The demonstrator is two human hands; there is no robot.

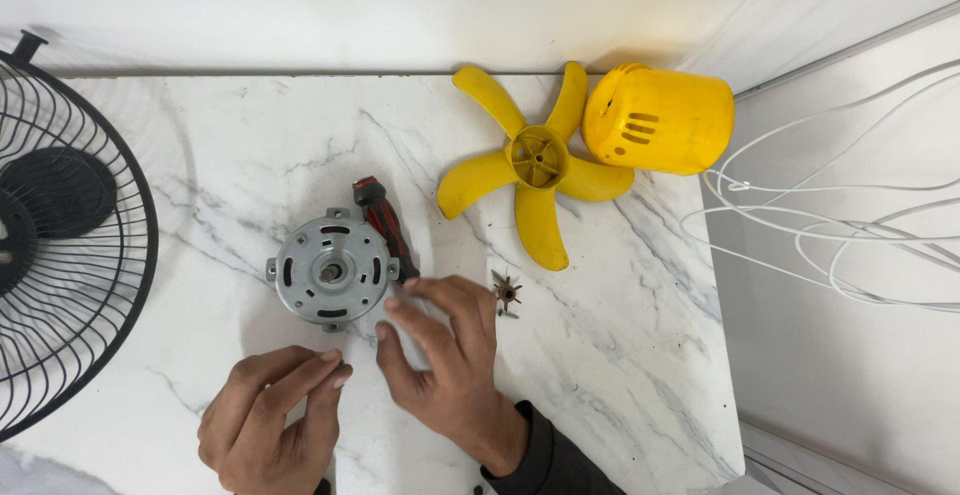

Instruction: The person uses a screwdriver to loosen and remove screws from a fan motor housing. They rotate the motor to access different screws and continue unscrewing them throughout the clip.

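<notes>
Head view shows the motor (331,272) lying flat on the marble table (620,355), shaft hole up, just beyond both hands. Left hand (268,420) is loosely curled, fingertips pinched together; whether they hold anything cannot be told. Right hand (445,360) rests beside the motor, fingers bent over the screwdriver (385,227) shaft. Judgement: steady the motor before turning. Small screws (506,292) lie loose nearby. Yellow cover (660,120) lies on its side; contents not visible.
</notes>
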